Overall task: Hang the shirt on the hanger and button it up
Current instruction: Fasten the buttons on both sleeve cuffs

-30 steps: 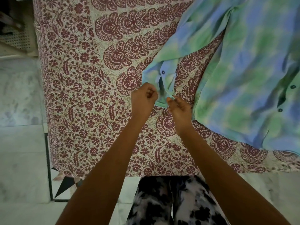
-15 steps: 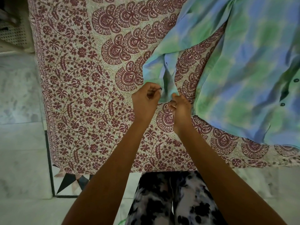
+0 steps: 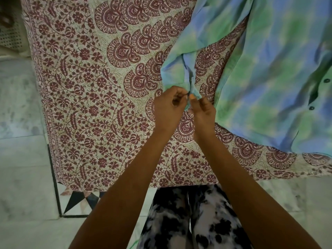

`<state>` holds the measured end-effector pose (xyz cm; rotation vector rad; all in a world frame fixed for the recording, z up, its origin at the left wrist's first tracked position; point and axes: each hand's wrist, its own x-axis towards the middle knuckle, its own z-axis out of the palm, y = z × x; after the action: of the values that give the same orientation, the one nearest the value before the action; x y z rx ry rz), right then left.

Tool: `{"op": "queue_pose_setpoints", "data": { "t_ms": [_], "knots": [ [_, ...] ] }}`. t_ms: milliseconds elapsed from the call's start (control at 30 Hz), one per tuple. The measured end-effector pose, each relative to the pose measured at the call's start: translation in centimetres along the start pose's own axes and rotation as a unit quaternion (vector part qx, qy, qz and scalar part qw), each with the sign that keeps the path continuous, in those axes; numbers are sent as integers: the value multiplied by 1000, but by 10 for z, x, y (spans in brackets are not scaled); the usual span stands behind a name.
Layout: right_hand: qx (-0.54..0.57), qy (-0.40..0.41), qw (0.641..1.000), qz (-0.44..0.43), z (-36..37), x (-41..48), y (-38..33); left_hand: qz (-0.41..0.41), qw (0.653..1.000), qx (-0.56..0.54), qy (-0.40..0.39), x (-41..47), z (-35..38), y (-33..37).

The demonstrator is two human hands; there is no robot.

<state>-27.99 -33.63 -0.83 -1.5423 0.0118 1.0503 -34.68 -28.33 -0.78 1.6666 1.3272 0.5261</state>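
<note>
Near bedspread's [image 3: 89,105] front edge, left hand [image 3: 168,108] & right hand [image 3: 203,112] pinch shirt [image 3: 269,78] cuff closed; soft, light fabric, prob. best gripped by cuff edge.

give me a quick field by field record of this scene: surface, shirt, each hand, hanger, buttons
surface: patterned bedspread with maroon print, over a bed beside a pale floor
shirt: blue and green shirt lying spread on the bedspread, its sleeve stretched toward the person
left hand: left hand pinching the cuff edge
right hand: right hand pinching the same cuff from the other side
hanger: none in view
buttons: two dark buttons show on the shirt front at right; whether the cuff is fastened cannot be told
</note>
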Motion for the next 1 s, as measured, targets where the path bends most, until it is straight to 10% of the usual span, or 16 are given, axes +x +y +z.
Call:
{"op": "queue_pose_setpoints", "data": {
  "t_ms": [467,1000],
  "knots": [
    [-157,73,979,-110,-8,7,10,27,999,11,-22,5,-3,5],
    [-151,-38,985,-73,-19,18,-1,127,984,84,-96,20,-20,-7]
  ]
}}
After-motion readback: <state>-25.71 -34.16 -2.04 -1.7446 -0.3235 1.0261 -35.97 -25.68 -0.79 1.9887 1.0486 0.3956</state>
